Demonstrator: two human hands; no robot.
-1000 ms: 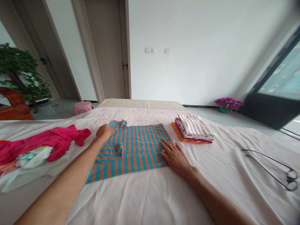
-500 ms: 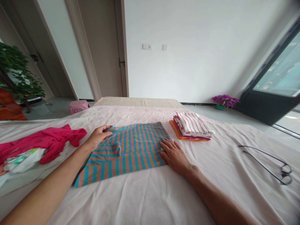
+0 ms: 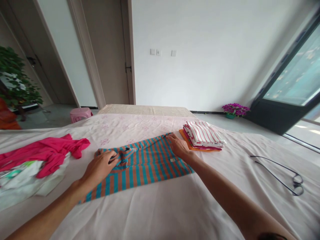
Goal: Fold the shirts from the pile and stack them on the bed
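A blue and brown striped shirt [image 3: 150,166] lies on the bed in front of me, its far edge partly turned over. My left hand [image 3: 106,161] is closed on the shirt's left side, where the sleeve is bunched; the fingertips are partly hidden in the cloth. At the far right corner, my right hand [image 3: 178,144] pinches the shirt's edge. A small pale label shows on the cloth near that hand. Just beyond my right hand sits a stack of folded clothes [image 3: 206,135], with a white and red striped piece on top.
Loose pink and white clothes [image 3: 62,146] lie on the left of the bed [image 3: 160,213]. Eyeglasses [image 3: 296,180] rest with their arms unfolded on the right. Beyond the bed are a pink stool [image 3: 81,113], a purple flower pot [image 3: 235,110] and a green plant [image 3: 17,80].
My right hand has moved from lying flat on the shirt's right side to its far corner and gripped it. My left hand has come nearer, and the shirt's far edge has begun turning over.
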